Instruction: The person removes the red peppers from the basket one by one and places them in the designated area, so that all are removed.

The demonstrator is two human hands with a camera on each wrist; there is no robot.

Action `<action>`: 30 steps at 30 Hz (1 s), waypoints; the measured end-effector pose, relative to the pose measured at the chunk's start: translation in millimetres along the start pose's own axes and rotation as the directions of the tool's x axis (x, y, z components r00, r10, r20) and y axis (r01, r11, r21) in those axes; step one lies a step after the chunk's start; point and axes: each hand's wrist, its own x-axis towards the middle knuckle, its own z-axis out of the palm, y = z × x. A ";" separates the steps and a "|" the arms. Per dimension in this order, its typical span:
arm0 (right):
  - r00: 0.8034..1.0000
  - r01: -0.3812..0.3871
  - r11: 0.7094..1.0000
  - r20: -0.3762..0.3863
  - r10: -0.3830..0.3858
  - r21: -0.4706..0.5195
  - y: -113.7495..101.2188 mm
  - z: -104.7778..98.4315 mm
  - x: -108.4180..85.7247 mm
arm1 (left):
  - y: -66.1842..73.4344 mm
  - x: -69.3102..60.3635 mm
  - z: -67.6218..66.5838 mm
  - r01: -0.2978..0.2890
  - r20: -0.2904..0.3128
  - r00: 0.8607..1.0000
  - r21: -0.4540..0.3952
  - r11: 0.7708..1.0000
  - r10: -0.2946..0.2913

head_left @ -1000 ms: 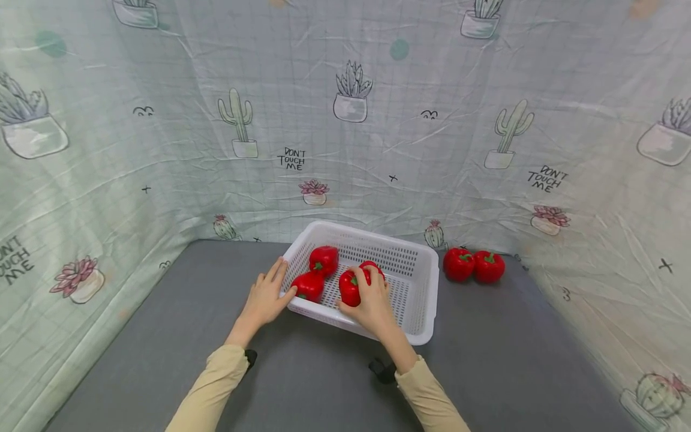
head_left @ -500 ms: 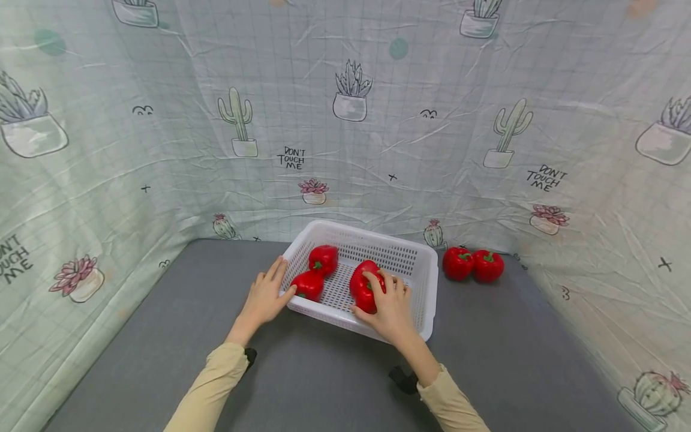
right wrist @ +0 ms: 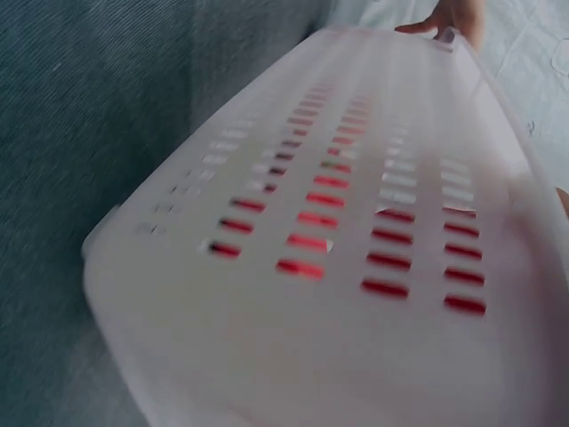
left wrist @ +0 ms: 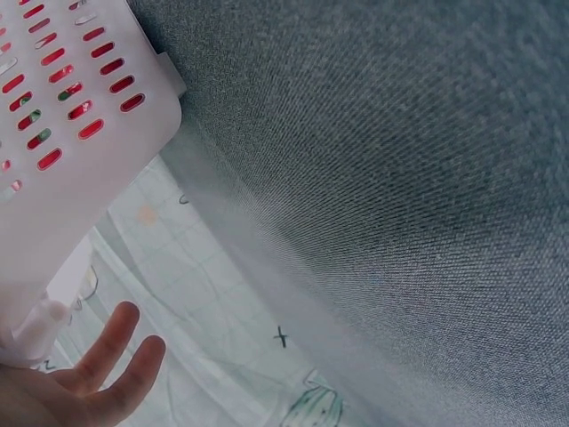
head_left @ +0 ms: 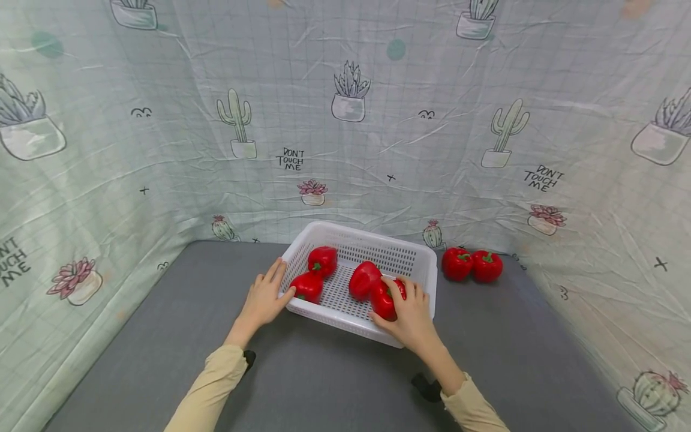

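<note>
A white perforated plastic basket stands on the grey table. Inside it at the right, my right hand grips a red bell pepper from above, fingers bent around it. Touching that one on its left is another red bell pepper. At the basket's left end lie two more, a bell pepper behind and a bell pepper in front. My left hand rests on the left rim with fingers extended. Through the slots in the right wrist view, red shows behind the basket wall; the right fingers are hidden there.
Two red bell peppers, one on the left and one on the right, sit side by side on the table, right of the basket. A cactus-printed cloth closes off the back and sides of the grey table.
My right hand has moved right inside the basket with its bell pepper, away from the left pair. The pepper beside it shows more fully now. My left hand stays on the rim.
</note>
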 end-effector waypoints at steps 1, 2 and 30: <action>1.000 0.001 1.000 -0.005 -0.001 -0.002 2.1 -0.5 -0.7 | -0.2 -0.1 0.4 0.001 0.002 1.000 0.001 1.000 -0.001; 1.000 0.001 1.000 -0.013 -0.001 0.000 4.2 -1.0 -1.2 | -0.5 -0.2 0.7 0.003 0.003 1.000 0.002 1.000 -0.003; 0.997 0.017 0.999 -0.075 -0.014 0.036 37.1 -36.3 -4.3 | 2.4 1.4 -1.4 0.017 0.015 1.000 0.006 1.000 -0.017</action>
